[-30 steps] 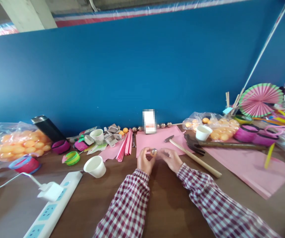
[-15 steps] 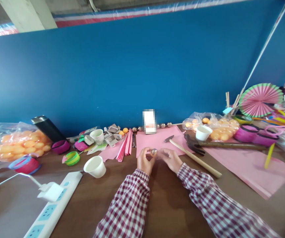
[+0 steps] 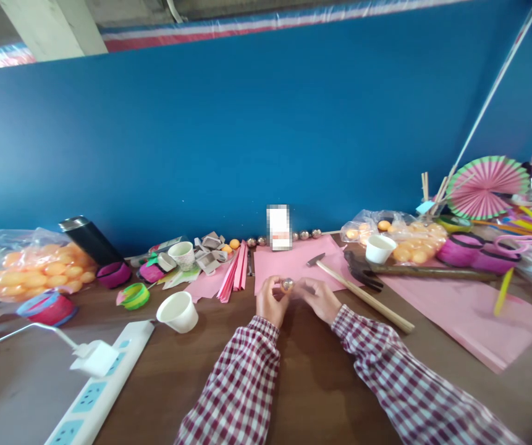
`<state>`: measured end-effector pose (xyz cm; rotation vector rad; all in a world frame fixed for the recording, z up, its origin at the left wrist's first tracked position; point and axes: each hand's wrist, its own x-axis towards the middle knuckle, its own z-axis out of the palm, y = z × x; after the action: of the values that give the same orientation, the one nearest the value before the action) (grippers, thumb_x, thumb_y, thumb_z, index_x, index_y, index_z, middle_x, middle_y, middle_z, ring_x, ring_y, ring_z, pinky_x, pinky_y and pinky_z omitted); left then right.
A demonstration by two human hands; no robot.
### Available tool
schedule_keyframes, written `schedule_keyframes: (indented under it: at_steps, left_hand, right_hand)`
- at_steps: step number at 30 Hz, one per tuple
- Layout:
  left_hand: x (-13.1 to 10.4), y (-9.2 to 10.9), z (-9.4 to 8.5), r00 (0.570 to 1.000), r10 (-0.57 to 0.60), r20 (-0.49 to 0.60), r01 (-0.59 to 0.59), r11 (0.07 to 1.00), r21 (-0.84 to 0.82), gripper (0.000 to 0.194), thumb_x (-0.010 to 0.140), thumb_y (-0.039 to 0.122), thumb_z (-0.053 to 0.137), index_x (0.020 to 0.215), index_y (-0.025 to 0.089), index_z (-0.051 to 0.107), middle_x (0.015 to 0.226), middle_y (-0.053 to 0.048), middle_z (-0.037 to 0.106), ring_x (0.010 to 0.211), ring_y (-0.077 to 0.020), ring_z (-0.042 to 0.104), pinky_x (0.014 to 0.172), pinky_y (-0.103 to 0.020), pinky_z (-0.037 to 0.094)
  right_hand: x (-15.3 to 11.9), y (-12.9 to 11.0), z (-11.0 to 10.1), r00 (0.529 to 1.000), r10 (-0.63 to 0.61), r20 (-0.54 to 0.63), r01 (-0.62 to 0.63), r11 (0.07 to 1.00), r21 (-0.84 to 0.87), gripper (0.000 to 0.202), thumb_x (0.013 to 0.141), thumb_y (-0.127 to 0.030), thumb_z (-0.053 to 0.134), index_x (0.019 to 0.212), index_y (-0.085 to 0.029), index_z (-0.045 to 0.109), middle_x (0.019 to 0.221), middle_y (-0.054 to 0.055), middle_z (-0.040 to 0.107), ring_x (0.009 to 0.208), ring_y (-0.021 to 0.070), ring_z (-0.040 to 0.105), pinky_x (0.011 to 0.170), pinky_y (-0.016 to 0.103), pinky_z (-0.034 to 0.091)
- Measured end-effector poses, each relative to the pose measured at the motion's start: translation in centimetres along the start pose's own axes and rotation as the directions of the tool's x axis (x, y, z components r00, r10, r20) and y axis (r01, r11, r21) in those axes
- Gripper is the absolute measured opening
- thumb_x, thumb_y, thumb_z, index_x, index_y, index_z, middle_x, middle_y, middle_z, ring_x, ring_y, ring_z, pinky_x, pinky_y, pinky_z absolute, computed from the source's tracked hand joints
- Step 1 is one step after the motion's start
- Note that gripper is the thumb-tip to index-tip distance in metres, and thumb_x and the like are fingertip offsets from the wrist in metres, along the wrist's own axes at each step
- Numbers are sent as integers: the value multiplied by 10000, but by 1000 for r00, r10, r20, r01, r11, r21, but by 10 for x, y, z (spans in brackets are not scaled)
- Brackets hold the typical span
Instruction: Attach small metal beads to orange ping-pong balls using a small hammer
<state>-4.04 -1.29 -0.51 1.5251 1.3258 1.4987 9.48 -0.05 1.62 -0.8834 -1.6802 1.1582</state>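
Over the near edge of a pink paper sheet (image 3: 288, 262), my left hand (image 3: 271, 303) pinches a small shiny metallic ball (image 3: 287, 284) between thumb and fingers. Close to the ball's right side is my right hand (image 3: 320, 299), its fingertips drawn together in a pinch. The tips are blurred, so I cannot make out what they hold or whether they touch the ball. Behind the hands, several similar shiny balls (image 3: 316, 233) line the foot of the blue wall. A thin hammer (image 3: 363, 295) with a pale wooden handle lies right of my right hand.
At left stand a white cup (image 3: 177, 312), a power strip (image 3: 92, 395) with a plug, and a bag of orange balls (image 3: 29, 272). Folded pink strips (image 3: 233, 275) lie nearer the middle. On the right are a claw hammer (image 3: 427, 272), another white cup (image 3: 380, 249) and pink paper (image 3: 469, 315).
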Motion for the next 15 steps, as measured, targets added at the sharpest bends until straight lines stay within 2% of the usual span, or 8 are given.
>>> schedule_keyframes:
  at_steps: [15]
  left_hand:
    - [-1, -1, 0, 1000, -18, 23, 19, 997, -71, 285, 615, 107, 591, 883, 165, 514, 897, -50, 583, 704, -122, 588, 599, -245, 517]
  right_hand:
    - [1, 2, -2, 1000, -11, 29, 12, 999, -44, 277, 715, -396, 520, 746, -139, 620, 705, 26, 625, 691, 145, 568, 699, 288, 463]
